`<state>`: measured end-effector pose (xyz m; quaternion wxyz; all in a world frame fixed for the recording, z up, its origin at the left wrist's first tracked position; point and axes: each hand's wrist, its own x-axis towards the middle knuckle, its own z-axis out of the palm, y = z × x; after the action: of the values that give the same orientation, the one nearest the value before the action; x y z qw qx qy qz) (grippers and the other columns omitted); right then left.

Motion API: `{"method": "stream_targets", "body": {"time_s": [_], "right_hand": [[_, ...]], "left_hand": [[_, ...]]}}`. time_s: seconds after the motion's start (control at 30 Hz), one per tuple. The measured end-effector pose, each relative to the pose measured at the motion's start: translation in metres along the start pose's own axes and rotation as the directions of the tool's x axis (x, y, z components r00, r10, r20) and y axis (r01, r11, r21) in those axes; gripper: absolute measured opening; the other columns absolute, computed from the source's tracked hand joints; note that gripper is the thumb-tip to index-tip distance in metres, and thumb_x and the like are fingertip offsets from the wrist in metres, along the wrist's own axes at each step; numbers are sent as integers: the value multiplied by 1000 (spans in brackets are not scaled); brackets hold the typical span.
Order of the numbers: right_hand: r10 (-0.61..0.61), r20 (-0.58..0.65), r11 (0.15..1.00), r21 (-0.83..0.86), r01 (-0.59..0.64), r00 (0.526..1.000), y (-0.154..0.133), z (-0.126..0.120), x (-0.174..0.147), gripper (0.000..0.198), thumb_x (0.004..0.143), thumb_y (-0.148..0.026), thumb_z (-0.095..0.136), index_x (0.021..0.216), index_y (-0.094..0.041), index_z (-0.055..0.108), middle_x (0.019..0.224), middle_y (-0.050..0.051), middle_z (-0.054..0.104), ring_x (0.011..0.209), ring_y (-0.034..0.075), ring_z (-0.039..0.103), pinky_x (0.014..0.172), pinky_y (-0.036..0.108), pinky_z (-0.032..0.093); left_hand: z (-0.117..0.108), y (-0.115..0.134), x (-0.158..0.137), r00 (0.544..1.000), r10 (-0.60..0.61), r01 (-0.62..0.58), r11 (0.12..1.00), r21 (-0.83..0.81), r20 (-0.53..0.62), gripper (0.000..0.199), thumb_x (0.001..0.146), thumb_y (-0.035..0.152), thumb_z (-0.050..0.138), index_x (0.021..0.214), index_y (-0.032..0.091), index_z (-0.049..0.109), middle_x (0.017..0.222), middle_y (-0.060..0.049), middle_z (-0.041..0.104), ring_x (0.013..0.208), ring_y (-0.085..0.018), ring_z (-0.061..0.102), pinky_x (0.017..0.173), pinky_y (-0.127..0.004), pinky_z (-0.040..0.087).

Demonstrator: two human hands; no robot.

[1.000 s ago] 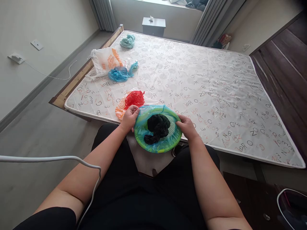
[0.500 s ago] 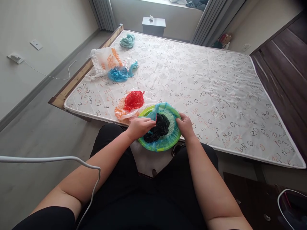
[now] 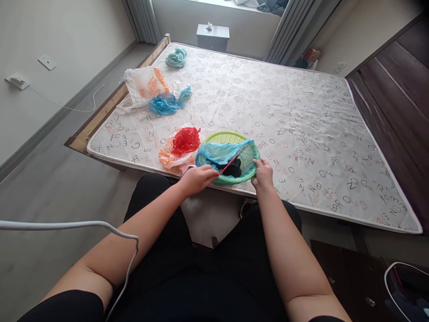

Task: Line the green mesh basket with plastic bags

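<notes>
A green plastic basket [image 3: 225, 136] sits at the mattress's near edge, tilted. Thin blue plastic, a bag by its look [image 3: 214, 154], covers part of it and spreads over its inside. Under this lies a crumpled black plastic bag [image 3: 233, 169], partly hidden. My left hand [image 3: 200, 178] pinches the end of a red string [image 3: 234, 156] that runs tautly along the blue bag's edge. The basket's right rim is gripped by my right hand [image 3: 263, 174], thumb uppermost. Left of the basket, a crumpled red plastic bag [image 3: 186, 140] rests on a white-and-orange bag [image 3: 166, 156].
Farther back on the letter-patterned mattress [image 3: 301, 134] are a blue plastic bag [image 3: 164, 103], a white-and-orange bag [image 3: 142, 82] and a light green cloth [image 3: 176, 58]. A white cable [image 3: 100, 223] crosses in front of my left arm.
The basket has moved forward and right, and tilted. The blue plastic now stretches across its opening over the black bag, with the red string drawn out. Both hands keep their holds.
</notes>
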<state>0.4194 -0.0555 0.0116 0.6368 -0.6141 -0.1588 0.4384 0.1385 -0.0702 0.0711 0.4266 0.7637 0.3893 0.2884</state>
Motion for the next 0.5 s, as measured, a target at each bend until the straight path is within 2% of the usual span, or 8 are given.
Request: {"method": "stream_targets", "body": {"time_s": [0.1, 0.17, 0.23, 0.3, 0.37, 0.43, 0.5], "right_hand": [[-2, -44, 1000, 31, 4, 999, 0, -5, 9, 40, 60, -29, 72, 95, -23, 53, 81, -3, 67, 73, 15, 67, 67, 28, 59], [-6, -55, 999, 40, 8, 998, 0, -6, 10, 43, 58, -28, 74, 96, -22, 54, 81, -3, 67, 73, 14, 66, 67, 27, 58], [-30, -67, 999, 34, 32, 997, 0, -6, 8, 44, 58, -28, 75, 97, -22, 55, 81, -3, 67, 73, 14, 65, 67, 26, 57], [-60, -67, 998, 19, 61, 996, 2, -4, 7, 44, 59, -29, 76, 97, -22, 56, 81, -3, 67, 72, 13, 65, 67, 25, 56], [-76, -59, 997, 7, 77, 995, 4, -4, 7, 43, 61, -31, 76, 98, -22, 56, 81, -3, 67, 71, 12, 64, 66, 24, 55], [-85, -55, 996, 3, 85, 995, 6, -4, 7, 42, 63, -32, 77, 97, -22, 56, 81, -3, 67, 71, 12, 64, 65, 24, 55], [-90, -58, 996, -3, 90, 994, 7, -4, 7, 41, 64, -34, 78, 96, -22, 56, 81, -3, 67, 71, 12, 64, 65, 24, 55]], "left_hand": [[-18, -15, 5, 981, -107, 99, 993, -61, -159, 7, 87, 25, 72, 93, 26, 76, 94, -5, 66, 86, -18, 62, 78, -24, 47], [-24, -26, 9, 936, -252, 210, 960, -185, -245, 9, 84, 24, 76, 92, 24, 74, 91, -4, 65, 85, -18, 61, 73, -23, 48], [-25, -35, 12, 872, -411, 317, 888, -334, -264, 16, 81, 25, 80, 93, 23, 70, 86, -3, 65, 78, -17, 61, 67, -22, 48], [-20, -40, 13, 834, -517, 390, 801, -453, -196, 22, 81, 29, 82, 95, 22, 67, 81, -3, 65, 71, -17, 62, 61, -23, 48], [-14, -40, 12, 836, -544, 438, 745, -503, -76, 29, 82, 37, 82, 98, 21, 64, 74, -4, 66, 65, -18, 64, 58, -25, 48], [-10, -40, 10, 855, -519, 463, 745, -480, 18, 37, 81, 45, 81, 102, 21, 64, 69, -4, 66, 62, -20, 66, 57, -26, 49], [-8, -40, 8, 880, -470, 457, 800, -388, 68, 45, 80, 51, 81, 108, 21, 64, 70, -5, 68, 64, -22, 68, 61, -28, 52]]}}
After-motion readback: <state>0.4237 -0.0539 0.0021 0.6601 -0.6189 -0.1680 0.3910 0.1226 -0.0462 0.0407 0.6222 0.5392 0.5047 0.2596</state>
